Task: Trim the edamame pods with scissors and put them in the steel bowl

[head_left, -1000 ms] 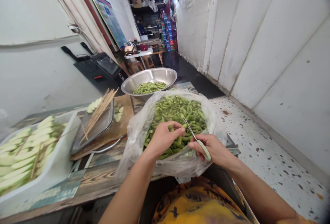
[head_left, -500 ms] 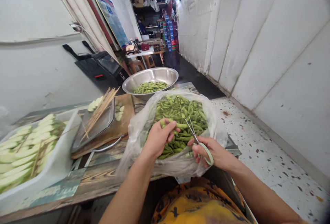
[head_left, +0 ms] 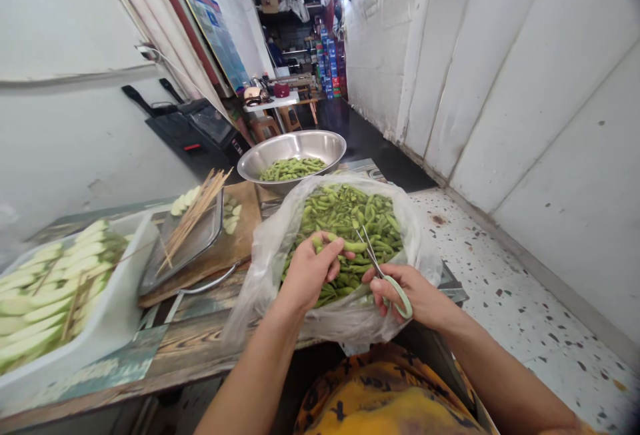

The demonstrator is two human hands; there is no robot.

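My left hand (head_left: 306, 273) pinches a green soybean pod (head_left: 350, 246) over a clear plastic bag (head_left: 265, 268) heaped with the same pods. My right hand (head_left: 417, 295) grips small scissors (head_left: 385, 275) with pale green handles; the blades point up and left, their tips right at the end of the held pod. Both hands hover over the near edge of the bag, which sits on a worn wooden table (head_left: 200, 341).
A steel bowl (head_left: 320, 145) with trimmed pods stands behind the bag. To the left lie a metal tray with bamboo skewers (head_left: 193, 218) on a wooden board and a white tub (head_left: 115, 315) of sliced pale green vegetable. White wall panels run along the right.
My left hand lifted one pod out of the heap and turned it toward the scissors. The scissors' blades opened and came to the pod's end.
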